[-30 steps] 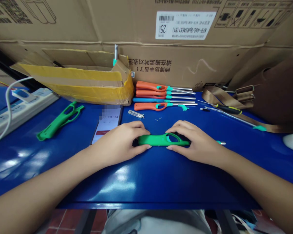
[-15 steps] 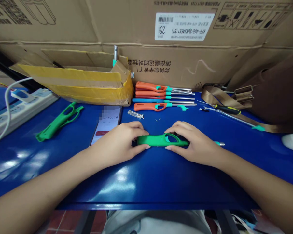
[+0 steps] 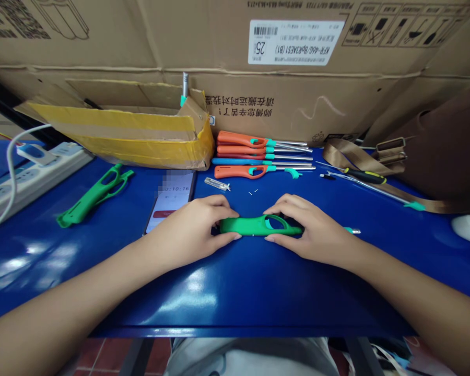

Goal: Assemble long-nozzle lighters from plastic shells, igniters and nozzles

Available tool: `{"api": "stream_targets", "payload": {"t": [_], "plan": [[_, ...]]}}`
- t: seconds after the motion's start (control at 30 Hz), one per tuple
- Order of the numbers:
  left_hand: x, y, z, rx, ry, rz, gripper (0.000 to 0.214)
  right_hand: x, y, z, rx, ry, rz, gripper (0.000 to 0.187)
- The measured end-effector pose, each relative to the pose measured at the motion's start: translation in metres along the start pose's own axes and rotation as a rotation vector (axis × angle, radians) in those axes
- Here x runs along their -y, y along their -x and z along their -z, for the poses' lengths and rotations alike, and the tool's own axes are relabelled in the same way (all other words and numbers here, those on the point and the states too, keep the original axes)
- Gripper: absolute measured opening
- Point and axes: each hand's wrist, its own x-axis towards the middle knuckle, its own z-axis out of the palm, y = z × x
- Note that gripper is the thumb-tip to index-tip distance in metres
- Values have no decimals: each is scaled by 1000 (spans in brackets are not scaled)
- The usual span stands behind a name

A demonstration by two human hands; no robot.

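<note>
A green long-nosed gas lighter [image 3: 245,225] lies level on the blue table, its trigger loop toward the right. My left hand [image 3: 207,224] pinches its handle end between thumb and fingers. Around the loop end, my right hand [image 3: 305,224] is closed with thumb in front and fingers behind. Beyond that hand shows a small teal-and-metal tip [image 3: 352,231]; whether it joins the lighter is hidden. A second green handle shell [image 3: 96,196] rests at the left.
Orange and blue lighters [image 3: 241,171] lie stacked at the back. Nearby are a clear small part [image 3: 217,184], a phone [image 3: 172,196], a screwdriver [image 3: 365,176] and a loose metal rod [image 3: 379,192]. A taped carton [image 3: 141,130] and power strip [image 3: 35,177] stand left.
</note>
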Motion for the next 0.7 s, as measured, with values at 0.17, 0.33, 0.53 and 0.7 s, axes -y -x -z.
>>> {"api": "stream_targets", "payload": {"t": [0.17,0.33,0.53,0.7], "plan": [[0,1,-1,0,-3,2,23,-1,2,-1,-19,-27,-9,28],[-3,0,-2,0,-32,21,25,-1,0,-2,-27,-35,-29,30],[-6,0,-3,-6,-31,21,24,2,-1,-2,-12,-1,-35,27],[-6,1,-2,-10,-20,32,22,2,-1,-1,-19,-37,-17,26]]}}
